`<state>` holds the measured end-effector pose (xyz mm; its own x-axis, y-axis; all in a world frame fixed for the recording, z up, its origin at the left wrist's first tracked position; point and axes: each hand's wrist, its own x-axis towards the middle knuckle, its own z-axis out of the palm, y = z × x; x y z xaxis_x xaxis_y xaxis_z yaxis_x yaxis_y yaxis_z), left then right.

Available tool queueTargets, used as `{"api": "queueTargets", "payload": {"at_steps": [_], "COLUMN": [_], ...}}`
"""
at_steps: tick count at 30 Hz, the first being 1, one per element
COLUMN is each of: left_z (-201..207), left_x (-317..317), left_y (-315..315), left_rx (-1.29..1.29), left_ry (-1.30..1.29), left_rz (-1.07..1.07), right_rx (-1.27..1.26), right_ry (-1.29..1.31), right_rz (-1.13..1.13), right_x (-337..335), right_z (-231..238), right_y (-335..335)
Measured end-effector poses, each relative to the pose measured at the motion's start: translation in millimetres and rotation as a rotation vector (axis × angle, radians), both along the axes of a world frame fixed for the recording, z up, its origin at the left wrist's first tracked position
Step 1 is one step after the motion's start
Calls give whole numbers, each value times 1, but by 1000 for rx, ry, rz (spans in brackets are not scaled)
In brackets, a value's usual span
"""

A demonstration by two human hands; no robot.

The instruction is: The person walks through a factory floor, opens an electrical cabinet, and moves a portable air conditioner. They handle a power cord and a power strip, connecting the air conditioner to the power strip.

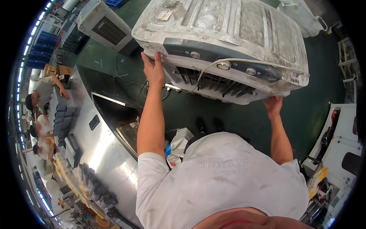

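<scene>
A large, dusty white air cooler (228,26) stands in front of me, with stains and peeling patches on its ribbed top. Its dark control panel (207,55) carries several round knobs, and dark louvres (213,82) sit below it. A pale power cord (263,64) lies across the panel and hangs down past the louvres. My left hand (153,70) holds the cooler's front left edge, fingers pointing up along it. At the lower front right corner, my right hand (273,107) grips from below; its fingertips are partly hidden.
To my left runs a shiny metal table (108,139) with a dark phone-like device (94,122) on it. Another air cooler (105,30) stands at the far left. Loose cables (146,89) lie on the green floor. White machine cabinets (343,133) are at right; several people work far left.
</scene>
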<state>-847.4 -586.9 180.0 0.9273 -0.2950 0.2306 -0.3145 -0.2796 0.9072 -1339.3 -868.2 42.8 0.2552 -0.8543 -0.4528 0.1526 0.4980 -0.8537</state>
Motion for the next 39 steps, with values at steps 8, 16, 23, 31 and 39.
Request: {"api": "queueTargets", "payload": {"at_steps": [8,16,23,31,39], "left_z": [7,-28,-136,-197,-288], "left_x": [0,-142,-494,-879,-1277], "left_y": [16,110,251,328,247], "left_rx": [-61,122,1058,224,-83], "left_ry": [20,13,533,1076,1306], "left_rz": [-61,-30,-461,690,1412], "right_rx": [49,135,-743,-1204,-1539], "right_ry": [-85,134,762,822,331], "right_rz": [-10,140,1774,2227,2583], "right_x": [-3,-94,-109,-39,-199], "right_z": [-13,-70,-170,-120,-88], "right_y": [-7,26,76,161,355]}}
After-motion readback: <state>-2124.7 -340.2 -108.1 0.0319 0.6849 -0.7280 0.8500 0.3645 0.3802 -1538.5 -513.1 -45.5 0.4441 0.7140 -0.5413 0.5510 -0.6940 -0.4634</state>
